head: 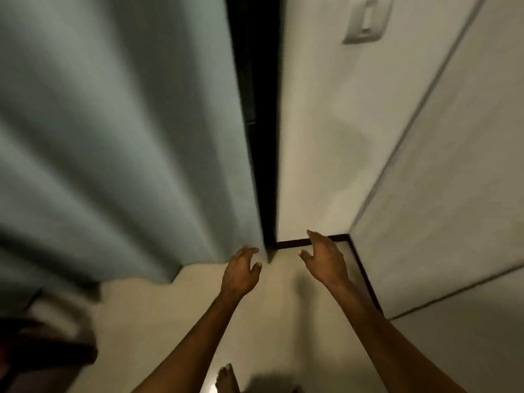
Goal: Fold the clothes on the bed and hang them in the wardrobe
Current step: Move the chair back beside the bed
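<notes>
Neither clothes, bed nor wardrobe show in this blurred head view. My left hand (241, 272) reaches forward with loosely curled fingers and holds nothing, its fingertips close to the lower edge of a grey-green curtain (119, 131). My right hand (324, 258) is stretched out beside it, fingers spread and relaxed, also empty, over the pale floor near the wall's dark skirting.
The curtain hangs at the left next to a dark vertical gap (255, 109). White walls (340, 123) meet in a corner at the right, with a light switch (367, 19) high up. Dark furniture (42, 344) stands at the lower left. A bare foot (226, 378) stands on the cream floor.
</notes>
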A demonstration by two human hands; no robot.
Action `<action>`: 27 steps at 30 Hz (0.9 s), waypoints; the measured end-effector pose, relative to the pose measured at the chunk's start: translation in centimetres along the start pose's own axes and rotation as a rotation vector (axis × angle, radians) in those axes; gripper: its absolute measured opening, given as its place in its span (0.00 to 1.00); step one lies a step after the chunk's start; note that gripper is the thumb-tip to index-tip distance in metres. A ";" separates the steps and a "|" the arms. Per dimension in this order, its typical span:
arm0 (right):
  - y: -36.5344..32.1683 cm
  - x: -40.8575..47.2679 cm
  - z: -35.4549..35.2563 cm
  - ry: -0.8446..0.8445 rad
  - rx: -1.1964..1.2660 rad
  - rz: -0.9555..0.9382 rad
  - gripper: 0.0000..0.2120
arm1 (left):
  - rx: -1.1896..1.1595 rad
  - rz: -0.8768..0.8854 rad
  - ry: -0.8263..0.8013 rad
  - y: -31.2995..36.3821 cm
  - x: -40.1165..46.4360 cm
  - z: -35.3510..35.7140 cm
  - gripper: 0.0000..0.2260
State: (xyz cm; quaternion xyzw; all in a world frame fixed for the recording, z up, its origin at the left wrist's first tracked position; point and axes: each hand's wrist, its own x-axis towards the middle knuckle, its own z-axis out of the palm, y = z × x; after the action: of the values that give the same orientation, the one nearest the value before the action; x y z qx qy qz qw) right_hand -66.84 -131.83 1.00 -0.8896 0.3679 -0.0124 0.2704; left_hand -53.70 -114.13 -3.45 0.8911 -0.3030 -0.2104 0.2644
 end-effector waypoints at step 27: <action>-56.2 -23.6 39.2 -0.727 -0.403 -1.245 0.33 | -0.371 -1.153 0.909 -44.4 -41.8 -21.8 0.17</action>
State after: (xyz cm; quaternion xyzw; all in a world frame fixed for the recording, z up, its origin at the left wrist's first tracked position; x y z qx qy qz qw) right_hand -38.95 -64.97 -0.75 -0.9137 -0.3209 0.1994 0.1495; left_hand -53.46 -49.37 -4.23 0.8483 0.3902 0.0250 0.3571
